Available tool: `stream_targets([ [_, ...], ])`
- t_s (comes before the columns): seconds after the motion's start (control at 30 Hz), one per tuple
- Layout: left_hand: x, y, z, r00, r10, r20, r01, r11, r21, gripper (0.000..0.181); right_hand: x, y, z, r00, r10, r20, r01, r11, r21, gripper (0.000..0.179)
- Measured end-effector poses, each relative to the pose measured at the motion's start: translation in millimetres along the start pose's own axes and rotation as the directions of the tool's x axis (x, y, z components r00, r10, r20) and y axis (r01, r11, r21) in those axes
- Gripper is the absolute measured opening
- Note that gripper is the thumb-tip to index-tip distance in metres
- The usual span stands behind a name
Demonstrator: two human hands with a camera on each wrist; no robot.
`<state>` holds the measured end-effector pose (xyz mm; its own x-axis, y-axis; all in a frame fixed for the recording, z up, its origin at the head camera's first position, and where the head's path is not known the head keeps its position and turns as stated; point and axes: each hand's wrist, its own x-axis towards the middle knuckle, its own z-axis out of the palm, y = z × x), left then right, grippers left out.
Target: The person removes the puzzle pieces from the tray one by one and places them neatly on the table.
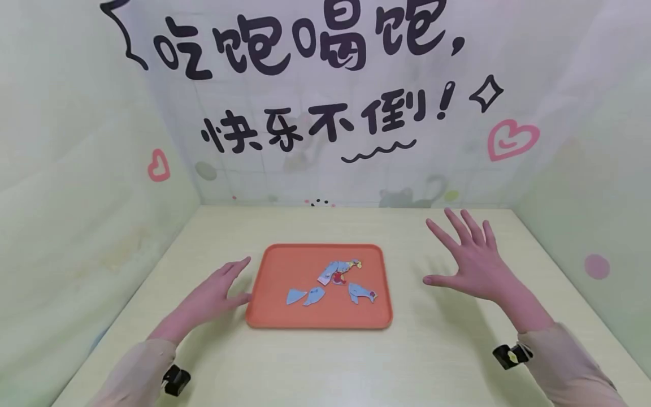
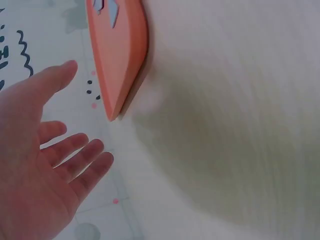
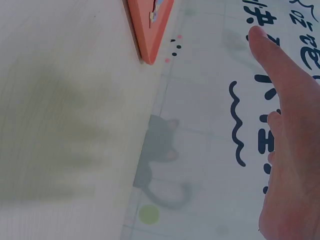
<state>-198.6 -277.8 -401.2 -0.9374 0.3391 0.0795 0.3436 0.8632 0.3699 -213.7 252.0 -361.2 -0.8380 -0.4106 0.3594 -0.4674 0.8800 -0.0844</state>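
An orange tray (image 1: 274, 316) lies flat in the middle of the pale table (image 1: 325, 367). Several blue puzzle pieces (image 1: 312, 295) are scattered on it, some clustered near its centre (image 1: 337, 272). My left hand (image 1: 216, 289) hovers just left of the tray with straight fingers, its thumb close to the tray's left edge; it holds nothing. My right hand (image 1: 470, 257) is raised to the right of the tray with fingers spread wide, empty. The left wrist view shows the open palm (image 2: 45, 170) beside the tray's rim (image 2: 120, 75). In the right wrist view the tray's corner (image 3: 150, 45) lies beyond my thumb (image 3: 280, 90).
Printed walls with black lettering and pink hearts (image 1: 511, 138) close in the table at the back and on both sides. Bare tabletop lies in front of the tray and on either side of it.
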Motion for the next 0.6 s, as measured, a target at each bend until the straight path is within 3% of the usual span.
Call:
stream_targets([
  [0.17, -7.5, -0.2, 11.6, 0.999, -0.011, -0.036, 0.007, 0.994, -0.113, 0.076, 10.6, -8.9, 1.7, 1.0, -0.02, -0.005, 0.021, 1.0, 0.009, 0.105],
  [0.37, -17.4, -1.0, 21.9, 0.997, -0.056, -0.053, 0.04, 0.965, -0.259, 0.068, 19.2, -16.8, 4.2, 1.0, -0.028, 0.004, 0.028, 0.999, 0.019, 0.105],
  [0.6, -18.6, 0.2, 27.0, 0.992, -0.122, -0.033, 0.104, 0.936, -0.336, 0.062, 33.2, -29.5, 5.0, 0.998, -0.059, -0.01, 0.059, 0.998, 0.038, 0.104],
])
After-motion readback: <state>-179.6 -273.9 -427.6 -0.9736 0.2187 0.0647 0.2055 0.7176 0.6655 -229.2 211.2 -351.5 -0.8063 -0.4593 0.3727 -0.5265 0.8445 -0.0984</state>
